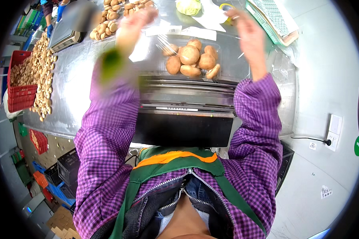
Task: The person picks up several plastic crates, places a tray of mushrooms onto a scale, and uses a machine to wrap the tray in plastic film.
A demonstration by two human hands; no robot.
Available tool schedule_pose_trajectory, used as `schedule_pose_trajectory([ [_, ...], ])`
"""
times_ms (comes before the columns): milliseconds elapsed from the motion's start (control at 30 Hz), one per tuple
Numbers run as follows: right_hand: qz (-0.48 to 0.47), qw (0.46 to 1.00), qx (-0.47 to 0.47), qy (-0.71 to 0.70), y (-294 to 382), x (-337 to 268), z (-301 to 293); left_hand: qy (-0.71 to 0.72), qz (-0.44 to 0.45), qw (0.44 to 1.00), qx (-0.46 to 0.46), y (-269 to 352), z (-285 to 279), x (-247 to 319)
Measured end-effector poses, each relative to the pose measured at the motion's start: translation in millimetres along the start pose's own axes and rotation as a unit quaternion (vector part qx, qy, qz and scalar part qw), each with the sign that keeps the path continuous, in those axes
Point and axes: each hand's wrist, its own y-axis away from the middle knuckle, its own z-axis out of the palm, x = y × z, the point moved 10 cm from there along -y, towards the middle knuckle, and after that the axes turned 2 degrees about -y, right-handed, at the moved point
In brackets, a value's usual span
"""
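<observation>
Several brown mushrooms lie in a clear plastic tray with glossy film about it, on the metal table behind the wrapping machine. My left hand, blurred, is raised beyond the tray's left side, near more mushrooms. Right of the tray, my right hand is lifted beside a yellow tape roll; its fingers are bent and blurred. Whether either hand holds anything is unclear. White paper strips lie just behind the tray.
A cabbage sits at the back. Green baskets stand back right. At left are a scale, a heap of small mushrooms and a red crate. Another person's gloved hand is near the scale. A plug is in the wall.
</observation>
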Motion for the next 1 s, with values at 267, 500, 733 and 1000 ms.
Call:
schedule_pose_trajectory([
  [267,0.214,0.969,-0.116,0.037,95,67,29,0.202,-0.307,0.920,-0.140,91,69,-60],
  [500,0.414,0.891,-0.136,-0.125,170,49,35,0.249,-0.393,0.880,-0.100,167,70,-43],
  [733,0.494,0.836,-0.184,-0.153,280,53,54,0.289,-0.554,0.773,-0.107,269,97,-52],
  [1000,0.487,0.860,-0.153,-0.004,370,65,42,0.108,-0.579,0.803,-0.087,372,73,-88],
])
